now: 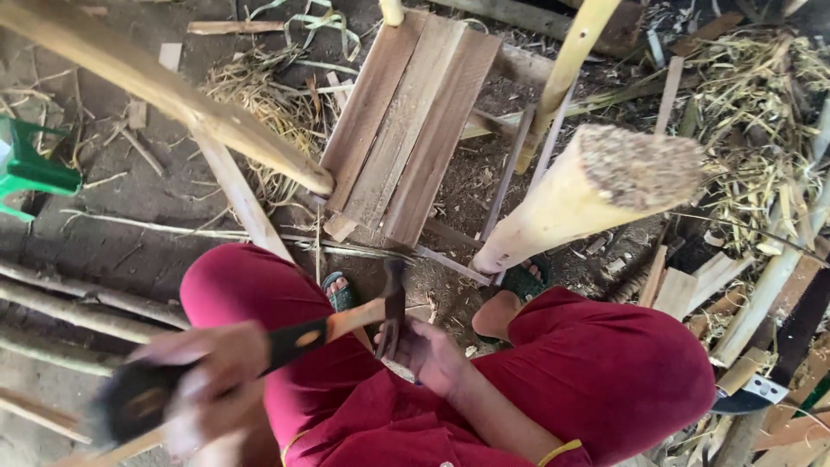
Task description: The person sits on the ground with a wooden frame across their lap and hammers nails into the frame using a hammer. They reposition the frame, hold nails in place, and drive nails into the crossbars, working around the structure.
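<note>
The hammer (346, 322) sits in the lower middle of the frame, its black and orange handle running up from the lower left and its dark metal head hanging down between the person's red-clothed knees. The left hand (212, 372), blurred by motion, is wrapped around the black grip near its end. The right hand (428, 356) lies just beside the hammer head, fingers curled in. Whether they pinch something small is too hidden to tell.

Judging from this, the stroke would go best kept short and square, with the right fingers low and clear of the head's path, and the handle gripped far back as it is for swing. The closeness of fingers and head is the chief risk.

The hammer looks worn: the orange neck is scuffed and the head is dull and narrow, seen edge-on.

Above the knees, in the upper middle, stands a small stool of rough planks (415, 121). A thick peeled log (588, 190) leans in at the right, a long pole (173, 95) crosses the upper left, and straw (752, 104) litters the dirt.
</note>
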